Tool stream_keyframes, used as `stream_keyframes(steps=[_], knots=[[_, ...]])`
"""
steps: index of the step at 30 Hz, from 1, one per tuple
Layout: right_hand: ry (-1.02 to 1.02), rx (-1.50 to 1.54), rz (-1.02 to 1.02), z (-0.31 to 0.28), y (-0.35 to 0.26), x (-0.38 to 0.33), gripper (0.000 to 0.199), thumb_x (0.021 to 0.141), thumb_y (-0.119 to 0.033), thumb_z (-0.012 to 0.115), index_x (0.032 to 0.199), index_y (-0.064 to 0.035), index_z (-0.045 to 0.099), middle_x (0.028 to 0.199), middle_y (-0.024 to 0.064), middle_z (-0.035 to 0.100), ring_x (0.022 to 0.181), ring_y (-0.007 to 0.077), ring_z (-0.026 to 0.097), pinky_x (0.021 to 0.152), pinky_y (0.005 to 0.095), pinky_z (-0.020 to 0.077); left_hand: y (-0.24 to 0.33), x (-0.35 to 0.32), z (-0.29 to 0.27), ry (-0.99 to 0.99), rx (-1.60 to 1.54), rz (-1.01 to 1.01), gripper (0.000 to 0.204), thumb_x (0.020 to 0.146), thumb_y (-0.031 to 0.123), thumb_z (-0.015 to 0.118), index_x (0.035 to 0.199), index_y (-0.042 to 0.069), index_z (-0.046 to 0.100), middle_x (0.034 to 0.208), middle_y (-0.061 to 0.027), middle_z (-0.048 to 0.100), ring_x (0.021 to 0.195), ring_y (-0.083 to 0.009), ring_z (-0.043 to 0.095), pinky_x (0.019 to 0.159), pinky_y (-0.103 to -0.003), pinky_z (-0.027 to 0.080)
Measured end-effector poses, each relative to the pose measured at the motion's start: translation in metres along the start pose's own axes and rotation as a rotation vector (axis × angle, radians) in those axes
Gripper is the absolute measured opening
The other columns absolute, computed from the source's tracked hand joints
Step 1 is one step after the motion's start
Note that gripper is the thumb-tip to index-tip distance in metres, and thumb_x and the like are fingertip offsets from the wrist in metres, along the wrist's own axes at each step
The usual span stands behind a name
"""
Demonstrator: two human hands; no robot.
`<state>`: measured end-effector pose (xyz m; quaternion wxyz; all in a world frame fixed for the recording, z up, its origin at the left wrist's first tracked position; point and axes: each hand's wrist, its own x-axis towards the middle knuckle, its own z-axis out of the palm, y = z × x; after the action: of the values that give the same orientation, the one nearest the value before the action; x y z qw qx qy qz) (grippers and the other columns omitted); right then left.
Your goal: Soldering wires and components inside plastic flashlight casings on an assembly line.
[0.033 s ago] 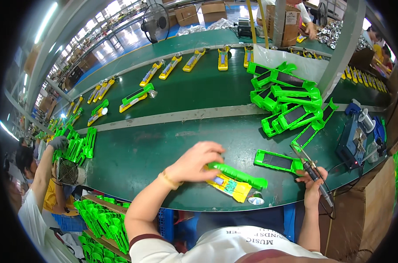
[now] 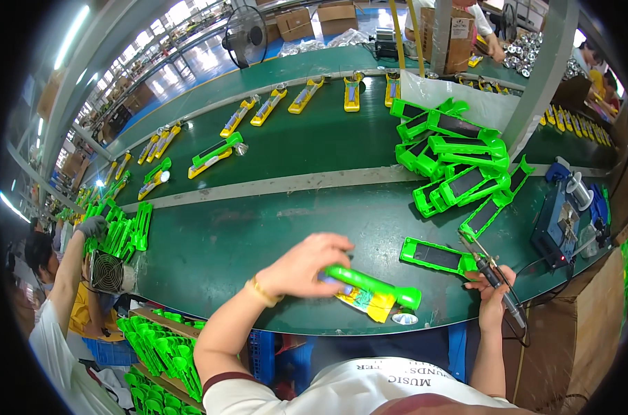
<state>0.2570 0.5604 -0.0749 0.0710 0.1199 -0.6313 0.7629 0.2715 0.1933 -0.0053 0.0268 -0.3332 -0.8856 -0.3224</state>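
The left hand point(image 2: 306, 266) curled its fingers around a glossy green plastic torch point(image 2: 369, 285) lying with yellow parts near the smooth green counter's point(image 2: 259, 235) front edge. The right hand point(image 2: 492, 294) gripped a slim soldering iron point(image 2: 490, 273), its tip at a flat green shell point(image 2: 435, 254).

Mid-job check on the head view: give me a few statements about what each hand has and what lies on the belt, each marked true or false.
1. The left hand rests on a green flashlight body lying on the belt. True.
2. The right hand is bare of any tool. False: it holds a soldering iron.
3. A green panel housing lies by the iron's tip. True.
4. The pile of green housings lies left of the left hand. False: it is at far right.
5. A fan stands beyond the belt. True.
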Motion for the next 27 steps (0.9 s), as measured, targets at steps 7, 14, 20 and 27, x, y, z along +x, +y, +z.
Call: stream_keyframes(steps=[7, 14, 20, 27], knots=[[-0.070, 0.050, 0.057, 0.021, 0.002, 0.007, 0.051, 0.085, -0.052, 0.035, 0.114, -0.0108, 0.028, 0.103, 0.0116, 0.053, 0.090, 0.0306, 0.057, 0.070, 0.0372, 0.0496, 0.008, -0.036, 0.025, 0.026, -0.037, -0.180, 0.034, 0.063, 0.016, 0.070, 0.086, 0.007, 0.048, 0.105, -0.0117, 0.053, 0.092, -0.0290, 0.051, 0.083, -0.036, 0.040], [-0.021, 0.036, 0.106, 0.024, 0.011, 0.009, 0.054, 0.083, -0.055, 0.038, 0.113, -0.0117, 0.029, 0.111, 0.0149, 0.051, 0.093, 0.0311, 0.056, 0.073, 0.0387, 0.0491, -0.113, -0.015, -0.038, 0.457, 0.057, -0.549, 0.047, 0.062, 0.016, 0.071, 0.097, 0.005, 0.042, 0.098, -0.0126, 0.052, 0.090, -0.0264, 0.053, 0.079, -0.033, 0.044], [0.059, 0.028, 0.130, 0.016, 0.015, 0.006, 0.055, 0.081, -0.056, 0.043, 0.110, -0.0103, 0.033, 0.108, 0.0093, 0.042, 0.098, 0.0322, 0.053, 0.071, 0.0455, 0.0516, -0.232, 0.047, -0.083, 0.524, 0.202, -0.677, 0.050, 0.063, 0.017, 0.072, 0.100, 0.006, 0.041, 0.091, -0.0141, 0.053, 0.084, -0.0264, 0.054, 0.075, -0.033, 0.042], [0.162, -0.032, 0.185, 0.009, 0.013, -0.002, 0.060, 0.077, -0.060, 0.047, 0.106, -0.0096, 0.033, 0.107, 0.0111, 0.040, 0.095, 0.0332, 0.054, 0.067, 0.0444, 0.0534, -0.268, 0.075, -0.136, 0.148, -0.365, -0.851, 0.057, 0.065, 0.034, 0.071, 0.106, 0.005, 0.045, 0.104, -0.0058, 0.052, 0.093, -0.0185, 0.049, 0.080, -0.025, 0.039]])
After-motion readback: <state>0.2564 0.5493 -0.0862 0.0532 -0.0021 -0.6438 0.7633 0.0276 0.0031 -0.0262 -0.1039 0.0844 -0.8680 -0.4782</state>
